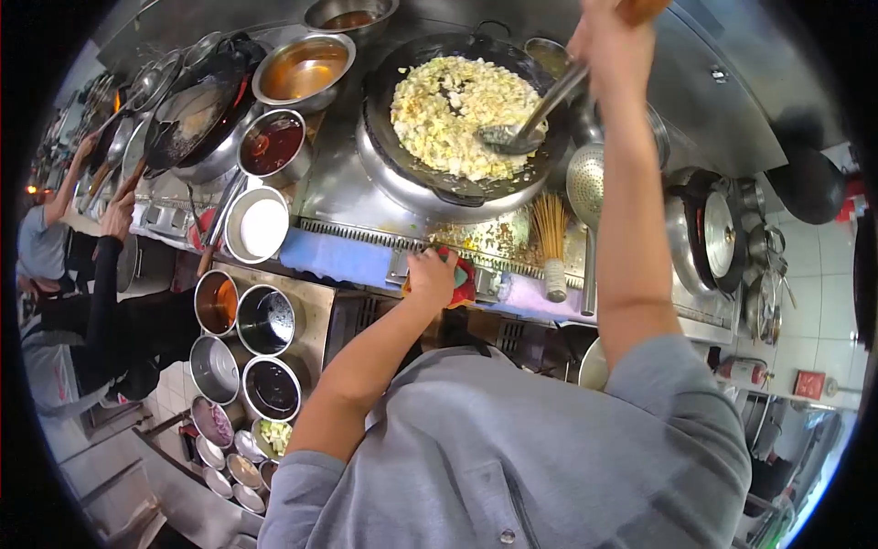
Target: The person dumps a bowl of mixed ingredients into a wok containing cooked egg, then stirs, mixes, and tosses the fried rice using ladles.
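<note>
A large black wok (pixel 380 137) on the round burner holds chopped pale yellow and white food (pixel 444 114). My right hand (pixel 617 41) is closed around the handle of a metal ladle (pixel 521 139), whose bowl rests in the food at the wok's right side. At the counter's front edge, below the wok, my left hand (pixel 433 274) lies on a red and green cloth (pixel 465 282); its fingers are bent over it, and what lies under the palm is hidden.
Right of the wok are a bamboo brush (pixel 551 240) and a perforated skimmer (pixel 586 183). Bowls of amber liquid (pixel 305 69), red sauce (pixel 273 143) and white contents (pixel 257 225) stand left. Two other people (pixel 64 366) work at far left beside another wok (pixel 190 119).
</note>
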Tool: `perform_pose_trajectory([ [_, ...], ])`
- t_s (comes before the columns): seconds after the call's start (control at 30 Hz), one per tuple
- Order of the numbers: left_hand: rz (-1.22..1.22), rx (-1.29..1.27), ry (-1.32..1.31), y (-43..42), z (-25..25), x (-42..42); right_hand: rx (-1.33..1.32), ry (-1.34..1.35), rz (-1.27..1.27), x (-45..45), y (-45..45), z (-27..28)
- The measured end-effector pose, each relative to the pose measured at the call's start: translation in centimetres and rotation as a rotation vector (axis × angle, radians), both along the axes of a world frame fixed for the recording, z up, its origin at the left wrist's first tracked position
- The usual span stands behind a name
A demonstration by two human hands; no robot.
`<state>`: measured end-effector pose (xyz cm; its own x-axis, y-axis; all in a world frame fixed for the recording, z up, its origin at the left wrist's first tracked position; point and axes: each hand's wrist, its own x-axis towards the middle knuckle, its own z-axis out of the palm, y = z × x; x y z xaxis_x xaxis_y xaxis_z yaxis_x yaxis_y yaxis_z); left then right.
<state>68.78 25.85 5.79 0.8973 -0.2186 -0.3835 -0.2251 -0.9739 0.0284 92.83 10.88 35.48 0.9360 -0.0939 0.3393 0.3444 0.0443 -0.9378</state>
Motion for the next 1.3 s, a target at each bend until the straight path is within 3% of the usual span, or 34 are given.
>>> perform_pose_trajectory([
  [0.07,-0.037,0.033,0.036,0.5,-0.5,-0.9,0.093,-0.161,0.126,-1.8,0.4,-6.1],
  [0.13,0.054,-0.147,0.098,1.4,1.9,-0.4,0.129,-0.245,0.207,-1.8,1.1,-5.9],
  [0.2,0.122,-0.239,-0.077,4.3,5.0,-0.1,0.088,-0.314,0.09,-6.2,2.4,-2.9],
  [0.27,0.288,-0.266,-0.119,7.8,7.1,-0.3,-0.021,-0.466,0.016,-11.0,3.0,-2.9],
  [0.3,0.361,-0.246,-0.202,10.4,4.0,0.0,-0.275,-0.572,-0.058,-9.9,2.7,-6.9],
  [0.33,0.433,-0.232,-0.228,12.0,3.6,0.3,-0.211,-0.339,-0.011,-8.8,2.1,-9.8],
  [0.4,0.48,-0.209,-0.255,14.7,1.2,0.2,-0.094,-0.416,0.036,-4.2,0.0,-8.7],
  [0.43,0.465,-0.181,-0.272,16.1,-1.6,-0.1,-0.033,-0.282,-0.14,-3.7,-0.1,-6.1],
  [0.53,0.547,-0.224,-0.216,16.4,-1.4,-0.9,0.086,-0.24,0.024,-9.1,-1.5,-0.4],
  [0.57,0.574,-0.178,-0.247,15.7,-0.6,-1.1,-0.057,-0.325,-0.164,-10.0,-0.8,-2.4],
  [0.6,0.597,-0.131,-0.27,14.8,0.3,-1.5,0.012,-0.308,-0.066,-9.0,-0.7,-5.7],
  [0.63,0.573,-0.132,-0.348,13.3,2.3,-1.9,0.054,-0.295,-0.036,-7.3,-0.9,-7.9],
  [0.67,0.398,-0.254,-0.437,12.3,2.3,-2.3,0.093,-0.294,0.0,-5.8,-1.1,-8.8],
  [0.7,0.219,-0.375,-0.523,11.1,2.5,-2.7,0.09,-0.292,-0.003,-7.6,-0.5,-6.8],
  [0.77,-0.09,-0.574,-0.449,6.8,2.6,-4.2,0.268,-0.155,0.024,-11.6,1.2,-2.7],
  [0.8,-0.187,-0.691,-0.35,5.4,2.0,-4.7,0.174,-0.25,-0.01,-13.8,2.0,-2.8],
  [0.87,-0.221,-0.559,-0.311,3.4,-1.4,-5.4,-0.311,-0.353,-0.12,-12.8,1.7,-8.1],
  [0.9,-0.261,-0.411,-0.374,3.0,-5.0,-5.1,-0.414,-0.271,-0.121,-9.6,0.5,-10.9],
  [0.93,-0.296,-0.267,-0.44,2.7,-6.8,-4.8,-0.535,-0.502,-0.228,-4.7,-1.2,-12.1],
  [0.97,-0.26,-0.309,-0.416,2.4,-5.6,-4.5,-0.189,-0.256,-0.124,-3.6,-1.1,-7.7],
  [1.0,-0.257,-0.31,-0.417,2.5,-4.4,-4.3,-0.031,-0.143,-0.139,-2.5,-1.5,-3.5],
  [1.03,-0.296,-0.414,-0.272,3.2,-3.1,-4.2,-0.031,-0.25,-0.262,0.3,-3.2,-2.3],
  [1.07,-0.333,-0.511,-0.134,3.9,-2.4,-3.6,0.142,-0.368,-0.314,2.3,-4.3,-0.6],
  [1.1,-0.215,-0.721,-0.145,4.4,-2.7,-3.6,0.19,-0.383,-0.344,2.2,-4.9,-0.5],
  [1.13,-0.213,-0.715,-0.147,5.0,-3.0,-3.6,0.236,-0.389,-0.379,1.8,-5.4,-1.0],
  [1.2,0.537,-1.475,0.24,6.0,-3.1,-3.5,0.229,-0.349,-0.077,3.4,-2.2,-7.9],
  [1.23,0.846,-1.628,0.258,5.6,3.1,-3.3,0.235,-0.173,0.043,2.7,-0.7,-6.5],
  [1.3,1.023,-1.747,0.183,7.6,3.9,-1.9,0.176,-0.111,0.276,4.3,0.1,-3.3],
])
